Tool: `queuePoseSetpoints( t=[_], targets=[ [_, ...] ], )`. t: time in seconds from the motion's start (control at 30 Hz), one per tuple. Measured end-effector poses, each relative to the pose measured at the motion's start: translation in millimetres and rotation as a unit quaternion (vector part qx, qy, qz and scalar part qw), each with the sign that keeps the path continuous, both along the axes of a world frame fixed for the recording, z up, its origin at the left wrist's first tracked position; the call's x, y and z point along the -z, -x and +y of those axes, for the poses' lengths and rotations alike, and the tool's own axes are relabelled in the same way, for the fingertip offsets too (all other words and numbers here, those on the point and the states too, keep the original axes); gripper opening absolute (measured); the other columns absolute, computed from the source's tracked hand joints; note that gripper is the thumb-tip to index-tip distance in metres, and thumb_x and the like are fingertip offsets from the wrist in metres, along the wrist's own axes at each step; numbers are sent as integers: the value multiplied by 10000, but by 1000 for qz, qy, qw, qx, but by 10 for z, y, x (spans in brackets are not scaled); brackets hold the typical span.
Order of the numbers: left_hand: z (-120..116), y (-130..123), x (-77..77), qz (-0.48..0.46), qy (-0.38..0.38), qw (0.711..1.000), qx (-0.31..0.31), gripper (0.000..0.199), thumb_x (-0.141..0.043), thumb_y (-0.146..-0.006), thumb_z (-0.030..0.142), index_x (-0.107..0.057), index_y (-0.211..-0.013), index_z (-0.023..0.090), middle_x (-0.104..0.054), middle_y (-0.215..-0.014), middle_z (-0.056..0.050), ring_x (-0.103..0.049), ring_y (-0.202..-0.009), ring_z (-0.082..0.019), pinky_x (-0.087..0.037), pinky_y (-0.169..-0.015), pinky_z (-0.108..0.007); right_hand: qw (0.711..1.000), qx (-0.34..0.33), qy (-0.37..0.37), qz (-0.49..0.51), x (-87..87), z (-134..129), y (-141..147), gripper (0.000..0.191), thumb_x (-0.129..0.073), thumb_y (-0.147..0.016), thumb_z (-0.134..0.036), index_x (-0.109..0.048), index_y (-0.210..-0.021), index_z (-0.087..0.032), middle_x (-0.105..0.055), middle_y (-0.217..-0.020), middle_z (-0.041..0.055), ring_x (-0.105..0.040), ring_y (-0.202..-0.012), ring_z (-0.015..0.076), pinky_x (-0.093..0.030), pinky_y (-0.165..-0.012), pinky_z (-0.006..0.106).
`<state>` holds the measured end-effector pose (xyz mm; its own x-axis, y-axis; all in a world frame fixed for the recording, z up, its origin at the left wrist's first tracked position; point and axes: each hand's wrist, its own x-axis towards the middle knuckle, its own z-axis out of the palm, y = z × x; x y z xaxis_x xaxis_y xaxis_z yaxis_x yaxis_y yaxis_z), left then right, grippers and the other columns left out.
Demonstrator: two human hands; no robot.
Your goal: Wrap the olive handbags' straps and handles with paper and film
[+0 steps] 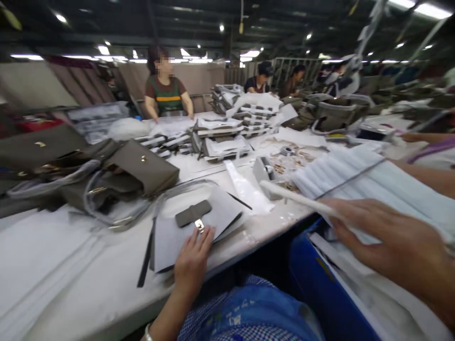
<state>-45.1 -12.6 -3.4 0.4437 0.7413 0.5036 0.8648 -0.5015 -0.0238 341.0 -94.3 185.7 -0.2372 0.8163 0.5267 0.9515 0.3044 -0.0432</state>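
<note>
A handbag (220, 210) lies on the table before me, covered with white paper. A grey-brown tab (194, 214) with a shiny metal clasp (199, 226) shows on top of it. My left hand (194, 258) rests on the bag with its fingers stretched out, the fingertips at the clasp. Off to the right, my right hand (387, 237) is closed on one end of a long white strip (291, 194). Motion blurs this strip, and I cannot tell its material. Below that hand is a blue bin (313, 270) with white sheets in it.
Grey-brown handbags (142, 166) are heaped at the left. Stacked bag pieces with white paper (227, 137) stand across the table. A small open box (265, 170) and a tied bundle of pale sheets (355, 170) lie at the right. A person (167, 90) stands opposite; others work farther back.
</note>
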Motion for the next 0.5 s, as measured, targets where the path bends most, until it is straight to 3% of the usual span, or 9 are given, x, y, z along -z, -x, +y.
queuePoseSetpoints(
  t=[0.03,0.1,0.17,0.23,0.37,0.5],
  targets=[
    [-5,-13,-10,1,2,1000,-6,573,-442,-952,102,-360,-1498,258,-523,-1440,-35,-464,-1346,-280,-454,-1038,-443,995,-83,-44,-23,28,274,381,545,-577,-911,-288,-445,-1415,-448,-679,-1204,-41,-648,-1051,237,-540,-943,395],
    [-28,-35,-33,-4,7,1000,-15,545,-484,-942,107,-424,-1463,257,-563,-1404,-43,-507,-1307,-283,-465,-1029,-446,975,-217,-24,-50,136,747,1065,499,-529,-935,-187,-489,-1402,-357,-656,-1270,-33,-638,-1025,198,-531,-937,359],
    [-55,-51,-46,-10,12,1000,-23,534,-511,-927,96,-461,-1434,257,-606,-1356,-45,-577,-1221,-270,-487,-1004,-439,952,-296,8,-74,317,1110,1574,407,-485,-958,-167,-566,-1342,-275,-641,-1303,-3,-616,-1015,205,-529,-903,364],
    [-71,-62,-43,-16,7,999,-27,533,-529,-913,84,-479,-1417,251,-628,-1326,-41,-609,-1159,-264,-503,-980,-433,933,-346,30,-96,539,1353,1901,360,-490,-961,-182,-606,-1297,-239,-629,-1322,29,-593,-1038,234,-522,-877,391],
    [-62,-87,-27,-39,-23,998,-32,431,-559,-911,110,-560,-1327,223,-674,-1247,-60,-635,-1064,-266,-542,-870,-407,922,-359,99,-103,934,1519,2160,371,-512,-935,-168,-609,-1289,-215,-589,-1370,77,-553,-1127,281,-485,-906,440],
    [-58,-119,-62,-49,-27,998,-33,326,-556,-934,159,-606,-1252,215,-692,-1190,-78,-645,-975,-242,-547,-799,-386,925,-329,176,-74,1135,1499,2122,479,-493,-908,-136,-546,-1364,-271,-527,-1439,50,-423,-1331,323,-327,-1084,565]
  ],
)
